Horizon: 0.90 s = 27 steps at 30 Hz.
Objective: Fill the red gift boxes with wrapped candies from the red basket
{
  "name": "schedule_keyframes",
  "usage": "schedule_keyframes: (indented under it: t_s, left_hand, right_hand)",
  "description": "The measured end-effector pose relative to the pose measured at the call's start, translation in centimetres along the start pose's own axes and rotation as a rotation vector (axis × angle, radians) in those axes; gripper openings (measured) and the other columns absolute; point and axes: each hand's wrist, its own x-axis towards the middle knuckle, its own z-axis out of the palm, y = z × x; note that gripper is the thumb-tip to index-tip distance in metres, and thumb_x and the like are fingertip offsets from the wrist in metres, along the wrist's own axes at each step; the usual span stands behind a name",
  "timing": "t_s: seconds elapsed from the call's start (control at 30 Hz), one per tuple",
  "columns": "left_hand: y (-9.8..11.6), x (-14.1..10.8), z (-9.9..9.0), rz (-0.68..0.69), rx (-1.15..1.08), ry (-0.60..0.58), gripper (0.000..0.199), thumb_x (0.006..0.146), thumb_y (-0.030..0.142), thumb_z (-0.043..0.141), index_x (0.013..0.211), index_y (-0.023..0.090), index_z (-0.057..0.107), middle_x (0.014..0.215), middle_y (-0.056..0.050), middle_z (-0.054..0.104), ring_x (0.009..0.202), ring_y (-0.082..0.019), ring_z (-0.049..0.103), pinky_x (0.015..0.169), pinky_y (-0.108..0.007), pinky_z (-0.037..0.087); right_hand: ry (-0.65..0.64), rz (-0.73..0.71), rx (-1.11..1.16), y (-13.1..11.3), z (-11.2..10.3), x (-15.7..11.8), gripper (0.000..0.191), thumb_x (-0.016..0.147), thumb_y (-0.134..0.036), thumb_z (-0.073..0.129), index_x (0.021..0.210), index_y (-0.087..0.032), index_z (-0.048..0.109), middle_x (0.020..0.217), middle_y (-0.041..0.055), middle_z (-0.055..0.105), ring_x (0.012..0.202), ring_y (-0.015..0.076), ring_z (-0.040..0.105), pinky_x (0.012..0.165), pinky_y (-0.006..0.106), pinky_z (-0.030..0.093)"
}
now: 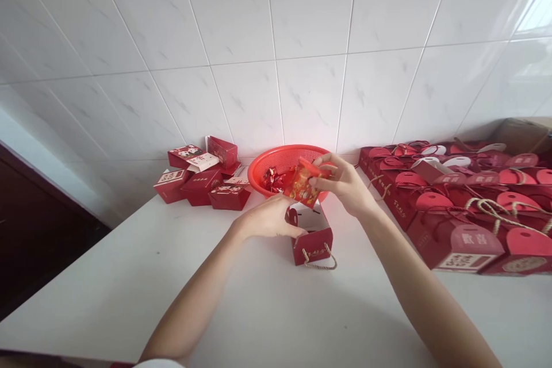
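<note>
My right hand [340,181] pinches a shiny red and gold packet [305,184] by its right edge, above an open gift box [314,246]. The box is dark red outside and white inside, with a rope handle hanging at its front. My left hand [269,218] grips the box at its left side, its thumb over the near wall and its other fingers partly hidden. Just behind sits a red plastic basket [259,179] with several shiny red wrapped pieces [273,179] in it, partly covered by the packet and my right hand.
Several red boxes [202,187] lie in a loose pile at the back left of the white table [181,276]. Rows of closed red boxes with rope handles [457,236] fill the right side. A tiled wall [310,86] rises behind, and a cardboard box [526,138] stands at the far right.
</note>
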Motion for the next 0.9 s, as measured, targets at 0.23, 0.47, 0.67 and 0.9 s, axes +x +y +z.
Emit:
schedule_keyframes:
  t_s: [0.23,0.47,0.67,0.9]
  left_hand:
    - [-0.6,0.1,-0.7,-0.018,-0.080,-0.094,0.065,0.064,0.050,0.082,0.120,0.022,0.063,0.105,-0.005,0.068,0.086,-0.024,0.064,0.071,-0.032,0.050]
    - [-1.3,0.2,-0.8,-0.176,-0.003,-0.040,0.094,0.055,0.044,0.087,0.140,0.022,0.055,0.132,-0.013,0.059,0.094,-0.026,0.065,0.078,-0.034,0.050]
    - [-1.1,0.1,-0.8,-0.134,-0.045,-0.098,0.094,0.058,0.036,0.086,0.145,0.026,0.051,0.120,-0.008,0.066,0.088,-0.023,0.065,0.074,-0.032,0.050]
    - [-1.3,0.0,-0.5,-0.176,-0.021,-0.018,0.095,0.053,0.044,0.090,0.140,0.027,0.056,0.132,-0.011,0.061,0.100,-0.030,0.066,0.081,-0.037,0.053]
  right_hand:
    - [-0.207,-0.034,-0.312,0.4,-1.0,0.2,0.028,0.066,-0.021,0.073,0.075,-0.021,0.046,0.077,-0.0032,0.056,0.071,0.0149,0.058,0.062,0.029,0.049]
    - [-0.392,-0.009,-0.734,-0.8,-2.5,-0.5,0.012,0.073,-0.018,0.063,0.084,-0.022,0.064,0.076,-0.0004,0.065,0.064,0.0145,0.057,0.053,0.025,0.043]
    - [-0.379,-0.060,-0.901,0.3,-1.5,-0.5,0.012,0.076,-0.015,0.062,0.080,-0.023,0.070,0.076,0.0031,0.071,0.067,0.0186,0.062,0.057,0.028,0.046]
    - [-0.363,-0.136,-0.910,-1.1,-1.5,-1.2,0.021,0.080,-0.019,0.065,0.097,-0.027,0.074,0.102,0.0036,0.074,0.093,0.0250,0.067,0.075,0.035,0.050]
